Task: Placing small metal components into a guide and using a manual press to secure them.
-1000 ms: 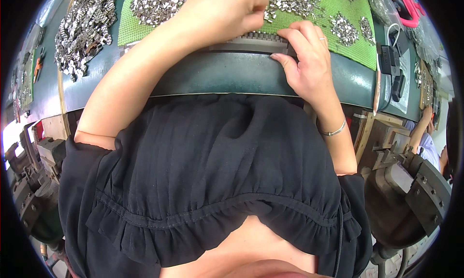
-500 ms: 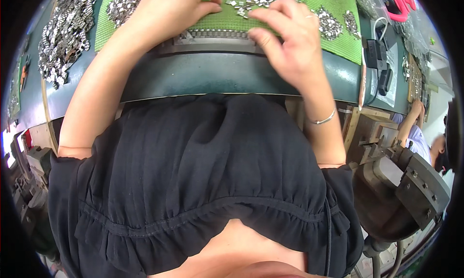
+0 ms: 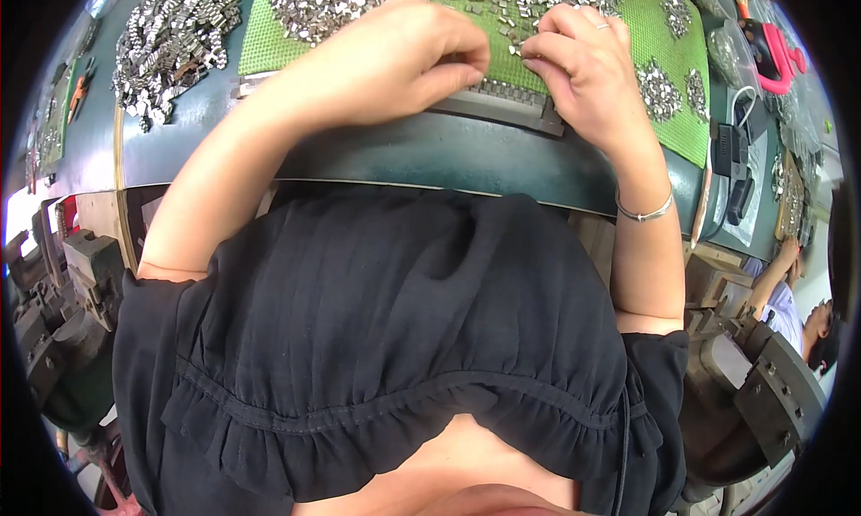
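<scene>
My left hand (image 3: 413, 60) reaches in from the left, its thumb and forefinger curled together just above a row of small metal pieces (image 3: 511, 91). That row lies in a dark metal rail (image 3: 502, 121) along the near edge of the green mat. Whatever the left fingertips hold, if anything, is too small to make out. To the right, my right hand (image 3: 587, 72) has its fingers drawn together at the loose shiny metal pieces (image 3: 511, 18) on the mat. I cannot tell whether a piece is between them. My left forearm and hand cover the rail's left part.
The green textured mat (image 3: 673, 144) lies on a dark green table (image 3: 377, 161). A heap of linked metal pieces (image 3: 170, 45) sits at left. Small piles (image 3: 659, 90), a pink-handled tool (image 3: 778, 60) and a black adapter (image 3: 731, 151) are at right. Another person's hand (image 3: 789, 254) works farther right.
The whole view has shifted, bringing the table lower and rightward. My left hand has come down to the rail. My right hand has left the rail for the loose pieces, its spread fingers now closed.
</scene>
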A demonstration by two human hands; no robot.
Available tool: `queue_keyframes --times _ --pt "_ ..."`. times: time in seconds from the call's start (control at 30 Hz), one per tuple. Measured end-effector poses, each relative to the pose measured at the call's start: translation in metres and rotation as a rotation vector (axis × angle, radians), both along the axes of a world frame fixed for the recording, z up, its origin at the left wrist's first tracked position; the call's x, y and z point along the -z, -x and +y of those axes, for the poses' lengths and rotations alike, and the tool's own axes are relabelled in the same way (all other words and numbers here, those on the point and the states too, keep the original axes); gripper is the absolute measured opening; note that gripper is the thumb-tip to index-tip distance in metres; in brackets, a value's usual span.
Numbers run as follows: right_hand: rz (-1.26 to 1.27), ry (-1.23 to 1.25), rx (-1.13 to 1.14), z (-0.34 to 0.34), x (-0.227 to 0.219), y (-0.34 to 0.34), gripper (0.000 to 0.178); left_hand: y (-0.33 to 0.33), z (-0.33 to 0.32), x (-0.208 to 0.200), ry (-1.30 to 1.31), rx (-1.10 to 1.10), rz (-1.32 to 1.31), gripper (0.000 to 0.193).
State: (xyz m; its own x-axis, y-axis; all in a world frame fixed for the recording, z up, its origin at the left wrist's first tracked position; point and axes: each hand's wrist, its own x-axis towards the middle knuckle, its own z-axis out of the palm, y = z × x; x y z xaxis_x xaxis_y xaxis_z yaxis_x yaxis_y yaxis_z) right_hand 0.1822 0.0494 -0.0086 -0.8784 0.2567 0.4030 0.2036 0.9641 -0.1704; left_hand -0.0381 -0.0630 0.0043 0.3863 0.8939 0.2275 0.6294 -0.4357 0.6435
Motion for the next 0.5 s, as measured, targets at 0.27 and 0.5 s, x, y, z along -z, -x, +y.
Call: queue_keyframes --times 0.27,0.5 --pt "0.011 0.02 0.01 -0.005 0.001 0.009 0.004 -0.001 -0.007 0.01 -0.102 -0.013 -0.006 0.009" --pt "0.057 0.028 0.042 -0.007 0.001 0.012 0.003 -0.005 -0.018 0.013 -0.417 -0.096 0.217 0.02"
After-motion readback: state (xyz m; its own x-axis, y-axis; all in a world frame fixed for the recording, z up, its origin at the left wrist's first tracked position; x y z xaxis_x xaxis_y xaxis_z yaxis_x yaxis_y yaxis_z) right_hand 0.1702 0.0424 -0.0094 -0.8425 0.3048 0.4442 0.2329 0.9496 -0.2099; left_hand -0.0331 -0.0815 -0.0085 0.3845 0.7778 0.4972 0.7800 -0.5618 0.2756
